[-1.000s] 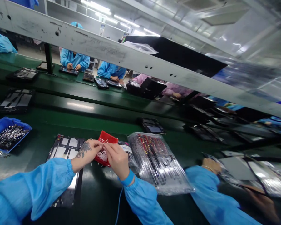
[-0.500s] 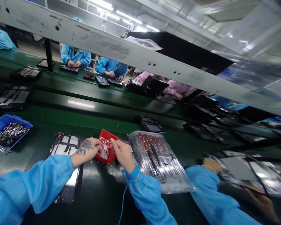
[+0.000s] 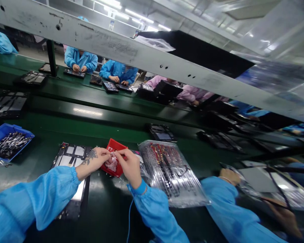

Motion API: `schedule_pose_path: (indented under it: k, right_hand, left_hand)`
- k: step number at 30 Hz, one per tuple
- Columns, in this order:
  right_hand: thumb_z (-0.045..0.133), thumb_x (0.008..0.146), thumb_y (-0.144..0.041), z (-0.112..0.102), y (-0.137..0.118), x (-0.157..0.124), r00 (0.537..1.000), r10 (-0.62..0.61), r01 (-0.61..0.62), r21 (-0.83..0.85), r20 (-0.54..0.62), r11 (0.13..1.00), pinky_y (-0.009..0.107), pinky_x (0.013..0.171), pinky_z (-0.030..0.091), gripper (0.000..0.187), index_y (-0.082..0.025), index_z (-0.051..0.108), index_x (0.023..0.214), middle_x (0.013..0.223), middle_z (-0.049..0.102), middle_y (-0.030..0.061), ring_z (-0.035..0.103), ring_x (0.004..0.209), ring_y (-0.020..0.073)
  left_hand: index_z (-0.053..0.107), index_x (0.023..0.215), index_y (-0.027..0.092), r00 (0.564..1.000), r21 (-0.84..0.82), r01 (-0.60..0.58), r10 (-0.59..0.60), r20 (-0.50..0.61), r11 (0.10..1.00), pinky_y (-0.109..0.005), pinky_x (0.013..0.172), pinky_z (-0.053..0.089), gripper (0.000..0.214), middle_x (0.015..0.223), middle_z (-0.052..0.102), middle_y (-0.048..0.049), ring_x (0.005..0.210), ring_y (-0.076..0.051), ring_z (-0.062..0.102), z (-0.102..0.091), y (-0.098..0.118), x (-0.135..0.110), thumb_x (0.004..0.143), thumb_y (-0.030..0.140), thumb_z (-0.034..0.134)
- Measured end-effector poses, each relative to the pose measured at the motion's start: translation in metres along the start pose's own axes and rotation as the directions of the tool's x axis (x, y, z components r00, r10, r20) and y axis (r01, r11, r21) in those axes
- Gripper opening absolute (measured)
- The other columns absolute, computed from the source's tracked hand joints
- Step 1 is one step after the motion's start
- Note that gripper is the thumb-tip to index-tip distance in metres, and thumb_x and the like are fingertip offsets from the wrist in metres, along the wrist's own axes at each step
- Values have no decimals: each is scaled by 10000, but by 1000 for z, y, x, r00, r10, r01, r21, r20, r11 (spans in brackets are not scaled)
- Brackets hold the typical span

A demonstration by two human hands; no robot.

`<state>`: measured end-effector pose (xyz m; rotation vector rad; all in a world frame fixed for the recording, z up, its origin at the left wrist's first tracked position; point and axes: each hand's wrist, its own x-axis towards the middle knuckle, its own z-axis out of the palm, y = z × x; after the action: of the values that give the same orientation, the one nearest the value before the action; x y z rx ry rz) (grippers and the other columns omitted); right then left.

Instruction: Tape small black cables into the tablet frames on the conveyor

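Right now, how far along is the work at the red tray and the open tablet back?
Done: the open black tablet chassis lies flat on the green belt. In hand: left hand and right hand meet over the small red plastic tray, fingertips pinching a tiny white part from it. Left: the clear plastic bag of red-and-black cables lies untouched beside them.

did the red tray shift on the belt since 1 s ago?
Cannot tell. The red tray sits beside the open device frame as before; small offsets match head-camera motion. Both hands pinch over it.
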<state>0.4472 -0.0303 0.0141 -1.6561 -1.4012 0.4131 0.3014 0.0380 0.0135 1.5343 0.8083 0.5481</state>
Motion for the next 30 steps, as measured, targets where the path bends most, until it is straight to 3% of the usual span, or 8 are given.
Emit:
schedule_pose_path:
  k: [3, 8, 14, 18, 22, 26, 28, 30]
  right_hand:
    - [506, 912, -291, -1, -2, -9, 962, -268, 271, -267, 49, 925, 344, 804, 482, 226, -204, 714, 900, 893, 707, 84, 633, 840, 204]
    - [456, 924, -233, -2, -1, -11, 890, -391, 454, -374, 235, 808, 331, 770, 486, 255, -187, 707, 934, 875, 709, 100, 637, 817, 207]
    - [414, 954, -336, -5, 13, 0, 974, -211, 220, -525, 78, 822, 289, 637, 414, 383, -186, 635, 679, 662, 625, 55, 576, 640, 167]
    - [389, 949, -300, 0, 11, -2, 983, -182, 175, -486, 32, 856, 284, 654, 418, 300, -175, 642, 847, 838, 640, 70, 583, 712, 170]
    - [476, 931, -382, 27, -11, -16, 977, -173, 210, -405, 126, 890, 273, 628, 408, 280, -196, 667, 847, 747, 635, 46, 582, 663, 162]
    - [543, 878, -380, 65, -35, -23, 977, -170, 207, -384, 129, 900, 278, 577, 375, 225, -195, 656, 816, 712, 609, 43, 543, 615, 163]
    - [505, 878, -330, 77, -42, -19, 984, -125, 156, -282, 124, 947, 277, 577, 369, 239, -193, 637, 734, 693, 594, 41, 524, 616, 159]
    - [517, 861, -355, 83, -46, -13, 983, 2, 6, -44, 183, 999, 265, 557, 373, 254, -192, 638, 708, 658, 577, 25, 504, 595, 146]
  left_hand:
    - [696, 693, 176, 998, 100, -52, 56, -39, 994, -304, 708, 482, 190, 738, 723, -55, 741, -219, 652, -2, -2, -1, 740, 241, 523]
    - [707, 681, 198, 994, 183, -93, 101, -35, 979, -341, 799, 435, 157, 793, 732, -67, 787, -245, 630, -1, -2, -9, 729, 211, 559]
    - [685, 637, 199, 997, 8, -11, 12, -83, 1000, -295, 712, 469, 124, 665, 707, -27, 693, -194, 633, -10, -5, -12, 702, 223, 583]
    - [681, 757, 148, 985, -257, 68, -106, -137, 964, -308, 703, 517, 181, 731, 738, -77, 745, -208, 694, -19, -10, -16, 750, 284, 562]
    - [674, 827, 125, 960, -447, 29, -150, -237, 894, -332, 830, 505, 219, 900, 741, -120, 920, -232, 686, -23, -12, -25, 738, 317, 616]
    - [684, 773, 132, 942, -531, -22, -160, -295, 847, -331, 828, 495, 210, 887, 734, -105, 920, -237, 666, -24, -8, -33, 703, 329, 660]
    - [696, 791, 135, 940, -551, -34, -161, -301, 834, -328, 828, 492, 234, 899, 733, -101, 920, -237, 658, -28, -4, -39, 699, 348, 673]
    - [707, 896, 148, 938, -565, -31, -171, -302, 824, -322, 871, 475, 286, 1015, 721, -105, 995, -238, 638, -37, -2, -47, 699, 355, 692]
